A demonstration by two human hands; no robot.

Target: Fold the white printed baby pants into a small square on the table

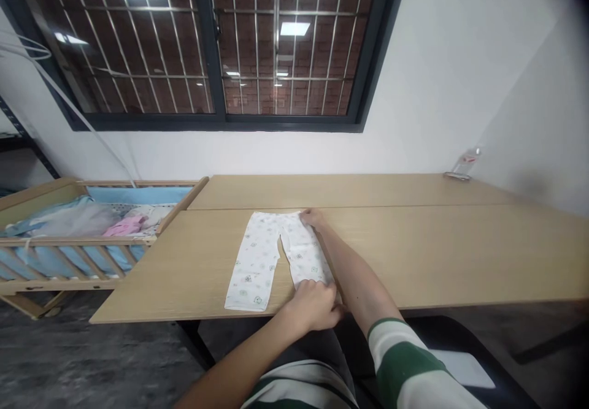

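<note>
A pair of small white baby pants (255, 262) with a scattered print lies spread on the wooden table (414, 249). Its waistband faces the wall and both legs point toward me. My right hand (313, 217) grips the right corner of the waistband, the fingertips partly hidden. Closer to me, my left hand (315, 303) is closed on the hem of the right leg, near the table's front edge, and covers that cuff. The left leg lies flat, touched by neither hand.
Left of the table stands a wooden crib (78, 243) with blue lining and a pink cloth (125, 225) among bedding. A clear plastic bottle (467, 160) is in the far right corner. Behind the table is a barred window (285, 47). A dark chair (451, 329) is below the front edge.
</note>
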